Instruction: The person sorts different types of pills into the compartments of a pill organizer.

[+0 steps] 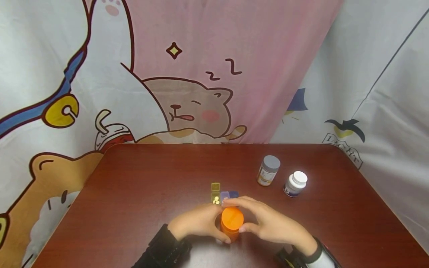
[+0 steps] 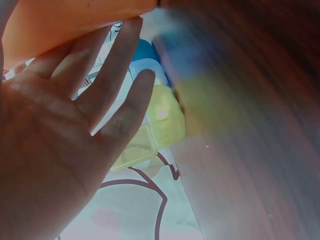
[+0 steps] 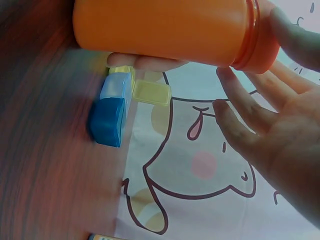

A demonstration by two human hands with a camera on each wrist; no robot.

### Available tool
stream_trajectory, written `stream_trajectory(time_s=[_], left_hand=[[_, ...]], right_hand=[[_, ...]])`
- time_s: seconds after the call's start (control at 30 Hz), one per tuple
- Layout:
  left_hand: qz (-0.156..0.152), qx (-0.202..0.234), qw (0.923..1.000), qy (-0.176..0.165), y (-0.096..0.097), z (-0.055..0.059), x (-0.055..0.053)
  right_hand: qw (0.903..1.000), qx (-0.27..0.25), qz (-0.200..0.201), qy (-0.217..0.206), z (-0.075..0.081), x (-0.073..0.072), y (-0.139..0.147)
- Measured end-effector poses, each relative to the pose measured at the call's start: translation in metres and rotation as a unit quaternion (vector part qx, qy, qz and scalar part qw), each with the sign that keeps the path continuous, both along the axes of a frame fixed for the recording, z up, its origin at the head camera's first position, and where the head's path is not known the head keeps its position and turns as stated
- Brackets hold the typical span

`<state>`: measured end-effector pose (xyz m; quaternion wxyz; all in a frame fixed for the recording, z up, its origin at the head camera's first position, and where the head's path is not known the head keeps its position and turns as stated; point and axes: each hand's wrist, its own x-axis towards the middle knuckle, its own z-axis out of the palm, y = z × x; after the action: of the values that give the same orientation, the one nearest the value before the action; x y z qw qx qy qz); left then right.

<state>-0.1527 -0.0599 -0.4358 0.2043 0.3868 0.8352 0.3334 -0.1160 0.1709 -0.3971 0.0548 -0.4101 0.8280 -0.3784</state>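
An orange bottle (image 1: 231, 235) with an orange cap (image 1: 232, 218) stands upright near the front of the table. My left hand (image 1: 198, 222) holds its body, thumb on the near side and fingers round the far side. My right hand (image 1: 273, 222) grips the cap between thumb and fingers. Just beyond the hands sits a small pill box with yellow (image 1: 215, 187), pale purple (image 1: 225, 195) and dark blue (image 1: 234, 194) sections. The yellow lid is flipped up, and several pale pills (image 1: 216, 200) lie in that section. Part of the box is hidden behind my fingers.
At the back right stand a grey-lidded jar (image 1: 268, 171) and a white bottle (image 1: 295, 184) with a white cap. The brown table (image 1: 151, 178) reaches back to a curtain (image 1: 201, 104) printed with cartoon animals.
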Motion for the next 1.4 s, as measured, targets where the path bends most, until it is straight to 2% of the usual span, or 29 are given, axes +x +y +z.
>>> stream_trajectory(time_s=[0.17,0.3,0.43,0.6,0.73,0.87,0.97,1.17,1.23,1.3,1.4], left_hand=[[-0.003,-0.001,1.0,0.005,0.0,0.0,0.0],[-0.005,0.001,0.9999,0.014,0.001,0.0,-0.001],[-0.007,0.007,0.9999,0.004,0.001,0.0,-0.001],[-0.007,0.016,0.9997,-0.017,0.001,0.001,-0.001],[-0.006,0.015,0.9997,-0.018,0.002,0.002,-0.001],[-0.004,0.007,0.9999,-0.01,0.002,0.002,-0.001],[-0.004,0.003,1.0,0.002,0.002,0.001,-0.001],[-0.007,0.009,0.9999,0.0,0.001,-0.001,-0.001],[-0.003,0.004,1.0,-0.001,0.001,-0.001,0.0],[0.001,0.001,1.0,0.001,0.001,-0.001,0.0],[0.005,-0.001,1.0,0.003,0.001,0.0,0.0]], right_hand=[[0.9993,0.014,-0.026,0.023,0.0,0.002,-0.003],[0.9943,0.051,-0.059,0.072,0.0,0.004,-0.007],[0.9811,0.091,-0.097,0.141,0.001,0.007,-0.015],[0.9576,0.122,-0.152,0.212,0.001,0.012,-0.024],[0.9463,0.115,-0.185,0.239,-0.004,0.013,-0.029],[0.941,0.103,-0.202,0.251,-0.007,0.013,-0.032],[0.9461,0.096,-0.195,0.24,-0.008,0.013,-0.03],[0.9774,0.086,-0.123,0.149,-0.004,0.009,-0.015],[0.985,0.082,-0.099,0.115,-0.002,0.006,-0.008],[0.99,0.08,-0.082,0.083,0.0,0.003,-0.002],[0.9925,0.082,-0.073,0.053,0.002,-0.002,0.004]])
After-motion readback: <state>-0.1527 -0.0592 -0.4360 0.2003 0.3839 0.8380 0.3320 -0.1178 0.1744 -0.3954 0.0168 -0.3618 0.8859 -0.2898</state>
